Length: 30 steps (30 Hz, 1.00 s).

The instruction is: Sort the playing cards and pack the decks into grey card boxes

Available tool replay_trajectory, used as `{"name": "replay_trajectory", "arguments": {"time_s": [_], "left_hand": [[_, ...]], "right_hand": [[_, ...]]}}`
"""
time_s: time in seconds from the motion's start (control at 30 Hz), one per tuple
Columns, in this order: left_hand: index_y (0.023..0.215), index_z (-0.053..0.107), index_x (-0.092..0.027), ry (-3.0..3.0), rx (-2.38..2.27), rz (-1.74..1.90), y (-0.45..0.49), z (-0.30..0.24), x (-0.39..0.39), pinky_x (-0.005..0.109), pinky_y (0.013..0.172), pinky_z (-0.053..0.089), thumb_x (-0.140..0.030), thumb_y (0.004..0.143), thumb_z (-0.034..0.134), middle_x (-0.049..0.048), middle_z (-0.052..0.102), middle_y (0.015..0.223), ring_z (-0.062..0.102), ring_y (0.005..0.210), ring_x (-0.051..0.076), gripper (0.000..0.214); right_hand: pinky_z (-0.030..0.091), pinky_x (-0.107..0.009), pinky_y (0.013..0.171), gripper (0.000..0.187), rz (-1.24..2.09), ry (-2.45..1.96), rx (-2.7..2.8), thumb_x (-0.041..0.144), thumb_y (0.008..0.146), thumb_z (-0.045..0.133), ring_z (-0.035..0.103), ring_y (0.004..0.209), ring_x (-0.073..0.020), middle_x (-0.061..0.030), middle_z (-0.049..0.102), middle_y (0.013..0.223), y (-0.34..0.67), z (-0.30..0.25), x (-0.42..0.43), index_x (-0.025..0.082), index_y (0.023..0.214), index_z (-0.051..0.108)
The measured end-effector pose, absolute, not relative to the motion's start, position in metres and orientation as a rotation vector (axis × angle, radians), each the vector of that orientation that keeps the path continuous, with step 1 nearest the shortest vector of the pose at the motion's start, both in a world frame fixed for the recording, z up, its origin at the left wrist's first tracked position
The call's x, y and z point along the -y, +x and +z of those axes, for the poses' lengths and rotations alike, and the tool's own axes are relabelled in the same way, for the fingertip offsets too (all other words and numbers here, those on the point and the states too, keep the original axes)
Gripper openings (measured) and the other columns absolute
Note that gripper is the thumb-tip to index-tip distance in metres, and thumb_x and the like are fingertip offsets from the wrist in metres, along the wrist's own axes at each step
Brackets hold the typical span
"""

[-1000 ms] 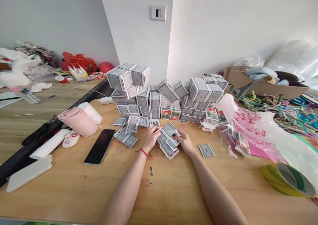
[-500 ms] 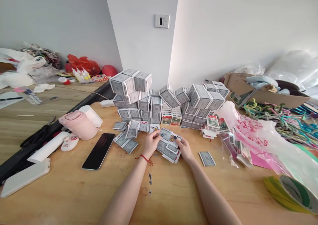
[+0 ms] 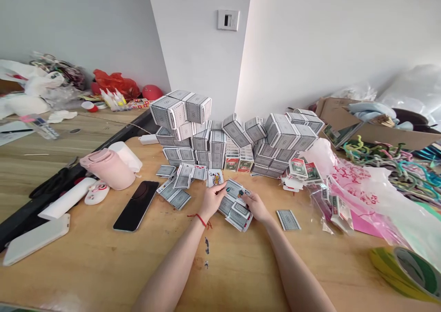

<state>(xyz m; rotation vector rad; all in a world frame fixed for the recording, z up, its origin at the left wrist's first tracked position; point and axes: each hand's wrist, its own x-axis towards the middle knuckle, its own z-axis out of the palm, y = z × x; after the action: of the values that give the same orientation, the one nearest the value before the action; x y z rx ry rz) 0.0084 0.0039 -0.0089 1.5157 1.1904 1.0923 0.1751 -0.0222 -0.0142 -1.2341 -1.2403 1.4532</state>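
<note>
My left hand [image 3: 212, 199] pinches the left side of several grey-backed playing cards [image 3: 234, 207], folded and joined together, low over the wooden table. On the right side, my right hand [image 3: 255, 205] grips the same cards, its thumb on top near a face card. Just beyond my left fingers lies a face-up playing card [image 3: 215, 177]. Further left are loose and folded cards [image 3: 175, 193], and one face-down card [image 3: 288, 220] rests right of my right hand. Behind everything stands a stacked structure of card cubes [image 3: 210, 144].
A black-screened phone [image 3: 136, 206], a pink cup [image 3: 112, 169] and a white mouse [image 3: 97, 193] lie to the left. Card boxes [image 3: 298, 168], a plastic bag [image 3: 358, 178] and a roll of tape [image 3: 406, 273] are to the right. Behind them sits a cardboard box [image 3: 379, 133].
The view has shifted slightly. The held cards have tilted a little, my right thumb now covers more of the face card, and the loose face-up card beyond my left hand shows more.
</note>
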Motion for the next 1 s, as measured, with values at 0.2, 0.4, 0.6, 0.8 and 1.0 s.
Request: {"name": "replay_trajectory", "arguments": {"time_s": [0.2, 0.4, 0.6, 0.8, 1.0], "left_hand": [[0.102, 0.061, -0.016, 1.476, -1.186, 1.086, 0.0084, -0.012, -0.0033, 0.036, 0.091, 0.041, -0.021, 0.07, 0.057, 0.0073, 0.061, 0.106, 0.057, 0.098, 0.021, 0.032], [0.101, 0.062, -0.015, 1.401, -1.189, 1.113, 0.0073, -0.0096, -0.0053, 0.034, 0.087, 0.044, -0.02, 0.07, 0.058, 0.0078, 0.062, 0.105, 0.058, 0.096, 0.02, 0.032], [0.098, 0.063, -0.016, 1.394, -1.245, 1.153, 0.0032, -0.0094, -0.0056, 0.032, 0.084, 0.045, -0.017, 0.068, 0.058, 0.0076, 0.064, 0.101, 0.059, 0.092, 0.019, 0.031], [0.095, 0.064, -0.015, 1.416, -1.257, 1.173, 0.0068, -0.0129, -0.0044, 0.03, 0.074, 0.048, -0.02, 0.067, 0.058, 0.0074, 0.066, 0.092, 0.061, 0.081, 0.018, 0.029], [0.093, 0.061, -0.013, 1.417, -1.208, 1.151, 0.0065, -0.0153, -0.0061, 0.026, 0.066, 0.046, -0.024, 0.068, 0.058, 0.0051, 0.064, 0.08, 0.058, 0.071, 0.014, 0.028]], "right_hand": [[0.028, -0.021, 0.044, 0.039, 1.465, -1.205, 1.294, 0.055, 0.069, 0.05, 0.034, 0.046, -0.008, 0.0041, 0.043, 0.055, 0.176, -0.0153, 0.0239, 0.016, 0.075, 0.049], [0.032, -0.021, 0.046, 0.037, 1.427, -1.182, 1.251, 0.051, 0.071, 0.051, 0.04, 0.05, -0.0087, 0.0024, 0.049, 0.064, 0.1765, -0.0189, 0.0191, 0.017, 0.084, 0.048], [0.023, -0.02, 0.039, 0.035, 1.368, -1.216, 1.31, 0.05, 0.071, 0.052, 0.03, 0.038, -0.0063, 0.007, 0.038, 0.044, 0.1813, -0.0219, 0.0189, 0.018, 0.062, 0.04], [0.026, -0.021, 0.04, 0.036, 1.263, -1.271, 1.385, 0.05, 0.073, 0.048, 0.033, 0.04, -0.007, 0.0059, 0.039, 0.045, 0.1803, -0.0175, 0.0205, 0.019, 0.059, 0.038], [0.025, -0.02, 0.039, 0.036, 1.257, -1.27, 1.401, 0.05, 0.073, 0.048, 0.033, 0.039, -0.0069, 0.0059, 0.04, 0.044, 0.1798, -0.0164, 0.0204, 0.019, 0.058, 0.036]]}}
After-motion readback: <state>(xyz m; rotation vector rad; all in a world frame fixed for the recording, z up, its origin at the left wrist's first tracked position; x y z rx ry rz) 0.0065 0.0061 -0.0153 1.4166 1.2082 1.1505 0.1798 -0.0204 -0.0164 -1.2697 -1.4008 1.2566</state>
